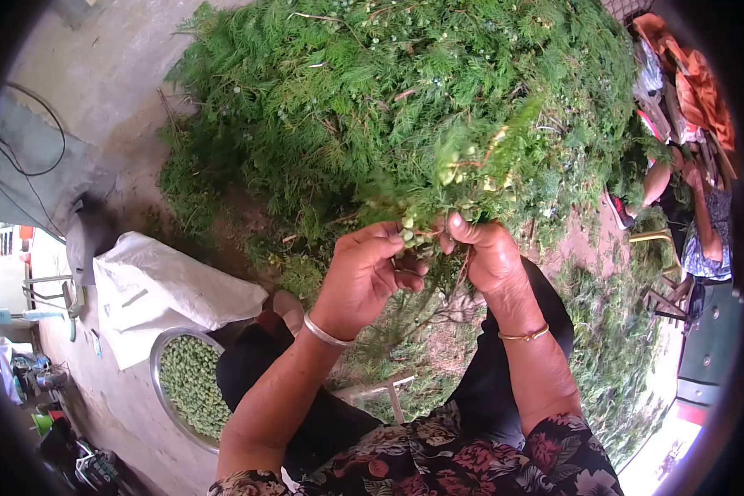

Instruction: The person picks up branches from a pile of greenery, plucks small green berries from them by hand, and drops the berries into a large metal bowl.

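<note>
A leafy green sprig (pixel 479 169) with small pale green cones is held in front of the big heap of cut green branches (pixel 372 91). My right hand (pixel 485 252), with a thin gold bangle at the wrist, pinches its stem between thumb and fingers. Close beside it, my left hand (pixel 372 269), wearing a silver bangle, has thumb and forefinger closed on a small green cone (pixel 407 234). Some leaves of the sprig are blurred. At the lower left, a round metal bowl (pixel 159 372) is filled with small green cones.
White sacking (pixel 161 285) lies on the concrete floor above the bowl. Loose cuttings (pixel 595 347) cover the ground at right. Another person's arm (pixel 703 211) shows at the far right near a wooden stool (pixel 670 298). Black cables (pixel 58 140) are at upper left.
</note>
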Demonstrator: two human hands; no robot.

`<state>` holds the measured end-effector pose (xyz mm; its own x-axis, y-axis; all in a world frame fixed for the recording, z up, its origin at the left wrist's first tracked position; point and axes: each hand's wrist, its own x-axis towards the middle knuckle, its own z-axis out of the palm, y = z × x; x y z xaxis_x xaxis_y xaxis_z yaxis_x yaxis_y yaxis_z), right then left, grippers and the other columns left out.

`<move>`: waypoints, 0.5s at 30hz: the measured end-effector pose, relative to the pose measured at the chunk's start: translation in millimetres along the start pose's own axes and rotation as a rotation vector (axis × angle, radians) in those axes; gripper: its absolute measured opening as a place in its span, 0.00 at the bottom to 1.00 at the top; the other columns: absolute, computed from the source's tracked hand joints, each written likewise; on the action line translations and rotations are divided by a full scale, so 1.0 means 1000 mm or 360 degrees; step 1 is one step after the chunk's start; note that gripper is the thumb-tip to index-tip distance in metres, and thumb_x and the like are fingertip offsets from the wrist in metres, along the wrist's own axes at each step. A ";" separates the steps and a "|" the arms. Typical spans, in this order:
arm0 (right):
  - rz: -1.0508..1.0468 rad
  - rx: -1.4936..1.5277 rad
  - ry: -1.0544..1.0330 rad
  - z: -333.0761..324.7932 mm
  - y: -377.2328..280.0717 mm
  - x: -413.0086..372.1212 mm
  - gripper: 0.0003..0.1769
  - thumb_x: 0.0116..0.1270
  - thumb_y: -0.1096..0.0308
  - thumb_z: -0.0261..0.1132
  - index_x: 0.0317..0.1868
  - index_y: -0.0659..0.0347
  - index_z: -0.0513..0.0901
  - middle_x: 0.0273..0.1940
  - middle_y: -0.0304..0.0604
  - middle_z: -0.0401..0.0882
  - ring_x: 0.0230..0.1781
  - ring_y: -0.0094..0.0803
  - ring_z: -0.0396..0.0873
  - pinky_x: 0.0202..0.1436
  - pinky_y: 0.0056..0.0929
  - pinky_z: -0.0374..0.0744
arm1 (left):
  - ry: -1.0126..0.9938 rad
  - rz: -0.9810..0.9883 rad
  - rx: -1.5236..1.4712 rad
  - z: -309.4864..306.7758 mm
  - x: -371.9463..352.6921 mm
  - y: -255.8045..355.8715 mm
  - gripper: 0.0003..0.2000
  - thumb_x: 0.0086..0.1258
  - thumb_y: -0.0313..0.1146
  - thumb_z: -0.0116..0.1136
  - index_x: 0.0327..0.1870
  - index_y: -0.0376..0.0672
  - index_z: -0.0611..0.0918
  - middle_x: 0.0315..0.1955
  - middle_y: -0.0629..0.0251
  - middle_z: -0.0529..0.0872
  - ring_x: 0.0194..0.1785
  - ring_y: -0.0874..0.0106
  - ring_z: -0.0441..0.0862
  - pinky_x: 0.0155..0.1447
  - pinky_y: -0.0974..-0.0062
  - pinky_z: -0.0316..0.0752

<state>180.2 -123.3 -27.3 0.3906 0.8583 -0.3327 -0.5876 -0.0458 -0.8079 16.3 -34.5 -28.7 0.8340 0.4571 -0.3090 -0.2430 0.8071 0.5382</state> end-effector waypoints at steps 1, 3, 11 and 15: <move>0.0017 -0.0059 -0.0017 -0.001 0.000 0.000 0.15 0.57 0.63 0.72 0.34 0.69 0.82 0.31 0.41 0.79 0.30 0.30 0.71 0.39 0.28 0.69 | -0.0049 -0.0015 -0.0072 0.004 0.000 0.003 0.10 0.64 0.23 0.52 0.45 0.29 0.75 0.38 0.55 0.82 0.35 0.66 0.81 0.37 0.67 0.80; 0.0052 -0.0067 -0.0004 -0.002 0.001 0.000 0.16 0.56 0.62 0.72 0.35 0.68 0.82 0.30 0.41 0.79 0.29 0.30 0.72 0.37 0.28 0.70 | -0.0072 0.0014 -0.0064 0.009 -0.001 0.004 0.11 0.64 0.24 0.53 0.46 0.29 0.75 0.38 0.54 0.82 0.35 0.67 0.81 0.37 0.69 0.81; 0.0101 -0.0075 -0.0049 0.006 0.006 0.001 0.13 0.54 0.72 0.74 0.36 0.69 0.80 0.26 0.43 0.81 0.25 0.30 0.77 0.37 0.29 0.75 | 0.0184 -0.0011 0.0330 0.012 0.000 -0.008 0.15 0.62 0.24 0.58 0.50 0.33 0.75 0.34 0.56 0.84 0.28 0.75 0.78 0.26 0.79 0.75; 0.0127 -0.0151 -0.0027 0.010 0.007 0.000 0.11 0.53 0.74 0.74 0.34 0.68 0.80 0.26 0.42 0.81 0.24 0.29 0.77 0.33 0.28 0.75 | 0.0343 -0.0052 0.0464 0.014 -0.002 -0.005 0.09 0.61 0.25 0.61 0.41 0.35 0.78 0.26 0.63 0.82 0.22 0.82 0.73 0.21 0.84 0.65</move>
<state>169.3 -119.0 -27.7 0.3324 0.8586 -0.3903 -0.5462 -0.1621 -0.8218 23.4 -45.0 -20.1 0.7081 0.5261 -0.4711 -0.0405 0.6962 0.7167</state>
